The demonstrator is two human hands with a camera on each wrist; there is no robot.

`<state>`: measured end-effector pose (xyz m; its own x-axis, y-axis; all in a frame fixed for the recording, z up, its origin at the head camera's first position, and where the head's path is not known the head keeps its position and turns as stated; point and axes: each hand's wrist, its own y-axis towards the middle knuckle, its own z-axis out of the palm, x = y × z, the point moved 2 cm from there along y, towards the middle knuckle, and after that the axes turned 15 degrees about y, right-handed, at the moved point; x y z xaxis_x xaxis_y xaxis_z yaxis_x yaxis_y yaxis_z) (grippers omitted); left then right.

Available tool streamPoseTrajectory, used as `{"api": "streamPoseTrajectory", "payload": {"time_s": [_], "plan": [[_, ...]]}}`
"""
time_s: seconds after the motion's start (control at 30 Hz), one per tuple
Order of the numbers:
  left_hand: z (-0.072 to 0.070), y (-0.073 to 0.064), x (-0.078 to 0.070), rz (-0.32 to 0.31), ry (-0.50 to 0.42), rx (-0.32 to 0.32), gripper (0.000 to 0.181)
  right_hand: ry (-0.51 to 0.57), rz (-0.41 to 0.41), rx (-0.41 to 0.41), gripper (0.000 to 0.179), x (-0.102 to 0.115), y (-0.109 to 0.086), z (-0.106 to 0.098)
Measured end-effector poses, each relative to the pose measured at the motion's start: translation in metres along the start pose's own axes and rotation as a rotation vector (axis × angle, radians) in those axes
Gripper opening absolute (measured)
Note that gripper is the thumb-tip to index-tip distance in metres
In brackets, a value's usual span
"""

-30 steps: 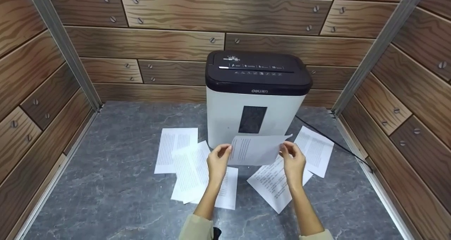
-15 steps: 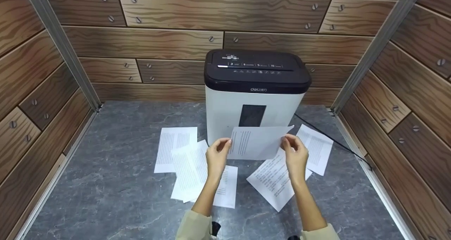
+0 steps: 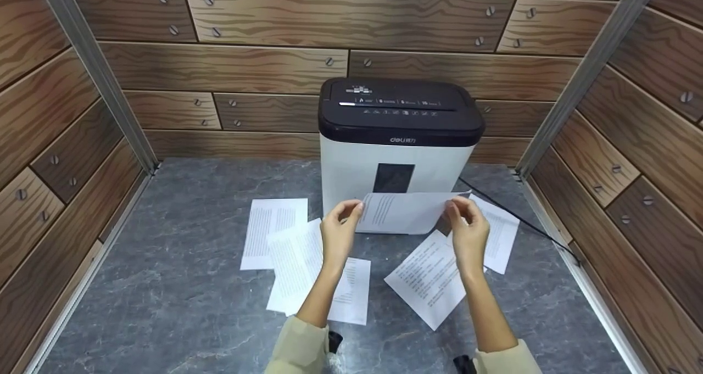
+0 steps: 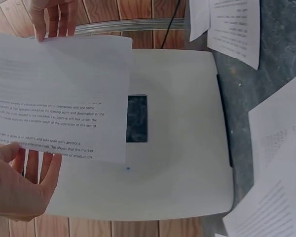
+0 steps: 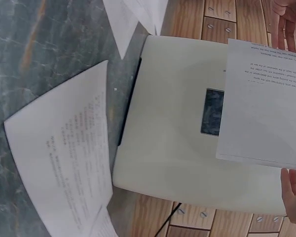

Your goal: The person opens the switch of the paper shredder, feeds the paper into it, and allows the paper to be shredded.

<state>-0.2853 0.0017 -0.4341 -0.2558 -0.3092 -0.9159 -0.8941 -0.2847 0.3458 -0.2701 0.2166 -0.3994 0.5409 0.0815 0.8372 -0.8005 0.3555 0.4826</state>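
Note:
A printed sheet of paper is stretched sideways between my two hands, in front of a white paper shredder with a black top. My left hand pinches the sheet's left edge between thumb and fingers. At the opposite edge, my right hand pinches it the same way. In the left wrist view the printed sheet shows lines of text, with the left hand at its lower edge. The right wrist view has the sheet overlapping the shredder's front, beside the dark window.
Several printed sheets lie overlapping on the grey marbled table at the left. More sheets lie at the right, partly behind my right forearm. A black cord runs from behind the shredder to the right wall. Wood-patterned walls enclose three sides.
Both hands have risen and moved forward with the sheet, bringing it higher across the shredder's front. The right hand has also shifted slightly right. The loose sheets have stayed put.

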Motion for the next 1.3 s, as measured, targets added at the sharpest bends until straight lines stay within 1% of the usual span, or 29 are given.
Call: {"api": "streamPoseTrajectory", "payload": {"time_s": [0.13, 0.2, 0.37, 0.5, 0.57, 0.63, 0.73, 0.8, 0.93, 1.07, 1.17, 1.3], "plan": [[-0.002, 0.005, -0.012, 0.045, -0.038, -0.015, 0.019, 0.022, -0.028, 0.001, 0.017, 0.01, 0.007, 0.004], [-0.004, 0.008, -0.018, 0.068, -0.06, -0.028, 0.018, 0.015, -0.053, 0.005, 0.017, 0.017, 0.01, 0.007], [-0.008, 0.016, -0.035, 0.104, -0.057, -0.052, 0.017, 0.032, -0.117, 0.003, 0.015, 0.03, 0.023, 0.012], [-0.012, 0.021, -0.05, 0.13, -0.049, -0.057, 0.016, 0.113, -0.12, -0.012, 0.012, 0.03, 0.036, 0.012], [-0.015, 0.025, -0.057, 0.145, -0.055, -0.062, 0.016, 0.13, -0.126, -0.024, 0.011, 0.031, 0.042, 0.011], [-0.017, 0.028, -0.065, 0.161, -0.061, -0.065, 0.015, 0.162, -0.131, -0.027, 0.009, 0.036, 0.047, 0.013], [-0.02, 0.035, -0.076, 0.187, -0.076, -0.065, 0.015, 0.155, -0.171, -0.024, 0.013, 0.047, 0.053, 0.017], [-0.022, 0.04, -0.085, 0.21, -0.095, -0.063, 0.015, 0.198, -0.188, -0.012, 0.015, 0.056, 0.058, 0.021], [-0.029, 0.051, -0.104, 0.256, -0.146, -0.053, 0.015, 0.216, -0.263, -0.006, 0.015, 0.075, 0.069, 0.03], [-0.036, 0.061, -0.126, 0.301, -0.174, -0.048, 0.015, 0.302, -0.273, -0.028, 0.01, 0.093, 0.081, 0.039], [-0.04, 0.068, -0.138, 0.335, -0.204, -0.042, 0.015, 0.364, -0.283, -0.038, 0.008, 0.105, 0.09, 0.045], [-0.042, 0.078, -0.149, 0.373, -0.254, -0.019, 0.015, 0.329, -0.352, -0.044, 0.006, 0.12, 0.095, 0.054]]}}
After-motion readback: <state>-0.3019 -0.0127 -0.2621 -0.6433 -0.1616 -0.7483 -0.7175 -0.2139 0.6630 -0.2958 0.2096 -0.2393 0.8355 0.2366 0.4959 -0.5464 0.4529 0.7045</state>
